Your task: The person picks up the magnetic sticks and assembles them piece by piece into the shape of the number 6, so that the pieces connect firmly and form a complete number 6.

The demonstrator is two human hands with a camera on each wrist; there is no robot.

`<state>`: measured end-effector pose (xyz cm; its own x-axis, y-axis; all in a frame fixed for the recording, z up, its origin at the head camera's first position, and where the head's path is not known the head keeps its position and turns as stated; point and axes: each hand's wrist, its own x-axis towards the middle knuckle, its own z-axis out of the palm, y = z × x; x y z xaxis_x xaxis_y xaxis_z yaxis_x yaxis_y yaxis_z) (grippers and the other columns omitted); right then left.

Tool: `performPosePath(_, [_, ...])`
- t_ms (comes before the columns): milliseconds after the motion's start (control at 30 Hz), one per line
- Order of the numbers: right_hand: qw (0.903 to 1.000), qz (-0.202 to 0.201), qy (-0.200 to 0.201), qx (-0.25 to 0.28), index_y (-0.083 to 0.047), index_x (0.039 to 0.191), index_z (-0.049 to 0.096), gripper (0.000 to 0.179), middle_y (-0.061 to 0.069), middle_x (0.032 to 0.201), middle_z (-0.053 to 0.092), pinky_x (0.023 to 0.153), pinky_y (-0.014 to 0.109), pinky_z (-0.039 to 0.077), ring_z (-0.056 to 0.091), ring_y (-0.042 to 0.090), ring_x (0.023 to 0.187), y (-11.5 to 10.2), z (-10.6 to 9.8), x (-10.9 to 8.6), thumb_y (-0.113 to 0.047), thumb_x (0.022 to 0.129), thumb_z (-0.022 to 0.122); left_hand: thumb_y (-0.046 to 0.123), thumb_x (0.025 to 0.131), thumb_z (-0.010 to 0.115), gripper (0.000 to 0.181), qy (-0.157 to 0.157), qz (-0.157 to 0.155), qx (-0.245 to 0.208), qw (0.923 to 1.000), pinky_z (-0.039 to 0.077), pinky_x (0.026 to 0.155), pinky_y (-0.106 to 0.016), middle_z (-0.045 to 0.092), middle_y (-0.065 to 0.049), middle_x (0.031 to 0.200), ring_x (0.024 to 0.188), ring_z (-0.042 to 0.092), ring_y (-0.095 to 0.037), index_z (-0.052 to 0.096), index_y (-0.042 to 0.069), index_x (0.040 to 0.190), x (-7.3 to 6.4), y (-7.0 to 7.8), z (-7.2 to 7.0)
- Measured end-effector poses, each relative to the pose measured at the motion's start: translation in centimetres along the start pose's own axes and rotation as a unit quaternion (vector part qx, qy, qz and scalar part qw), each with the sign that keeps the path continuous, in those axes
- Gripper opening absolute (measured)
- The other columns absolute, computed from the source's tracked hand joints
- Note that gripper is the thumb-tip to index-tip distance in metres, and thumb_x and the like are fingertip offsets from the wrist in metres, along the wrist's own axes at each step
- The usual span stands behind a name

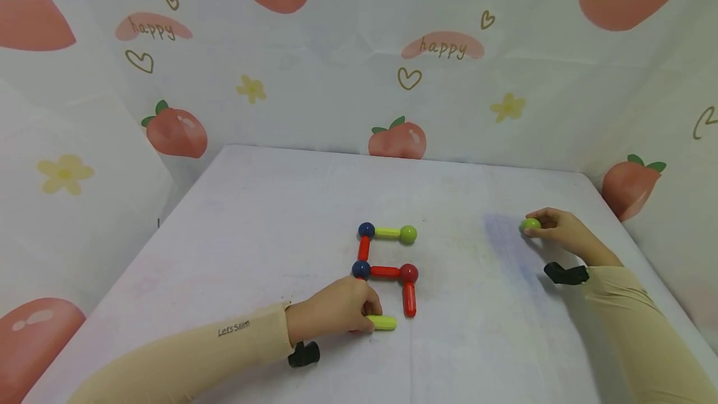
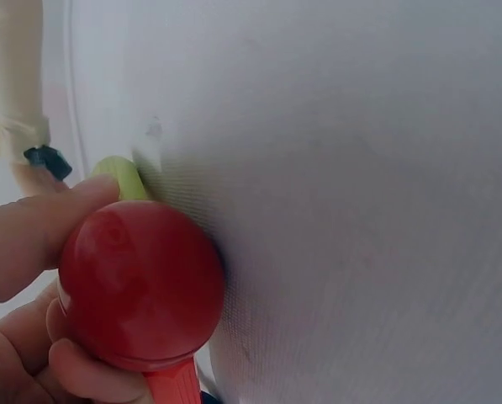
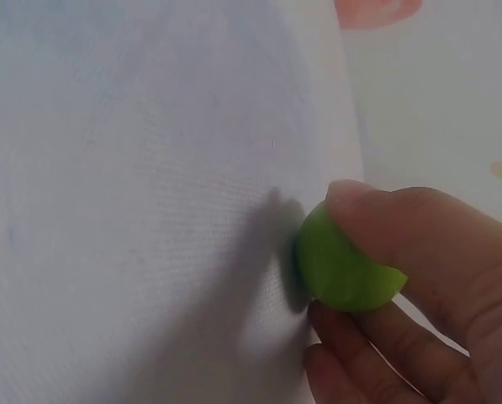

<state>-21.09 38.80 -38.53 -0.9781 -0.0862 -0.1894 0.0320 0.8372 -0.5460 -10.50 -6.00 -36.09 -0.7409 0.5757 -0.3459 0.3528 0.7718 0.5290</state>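
Observation:
My left hand [image 1: 339, 309] pinches a yellow-green magnetic rod [image 1: 384, 323] low in the middle of the table. In the left wrist view, a glossy red ball [image 2: 141, 284] sits at the rod's near end, with a red rod [image 2: 175, 383] joined to it; the hand hides this ball in the head view. Just beyond are two dark blue balls [image 1: 366, 230], a second red ball [image 1: 409, 273] and a lime ball [image 1: 408, 234], linked by rods. Far to the right, my right hand [image 1: 566, 235] holds another lime ball [image 3: 347, 261] between thumb and fingers, at the tabletop.
The white cloth-covered table [image 1: 269, 204] meets a printed fabric backdrop [image 1: 336, 48] with peaches, hearts and flowers. A red rod [image 1: 410, 300] points toward me from the second red ball. Black wrist-worn devices [image 1: 566, 273] stick out below both sleeves.

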Motion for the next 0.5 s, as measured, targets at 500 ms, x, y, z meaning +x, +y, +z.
performPosePath(500, [0.9989,-0.045,0.012,0.004,0.002,0.125,0.05,0.054,0.027,0.123,0.054,0.086,0.045,0.05,0.053,0.044,0.113,-2.4,-0.4,-0.5,-0.036,0.088,0.062,0.014,0.074,0.078,0.016,0.0,-0.004,-0.005,1.0,0.045,0.056,-0.014,0.06,0.012,0.067,0.06,0.05,-0.002,0.074,0.016,0.089,-0.1,0.0,0.1])
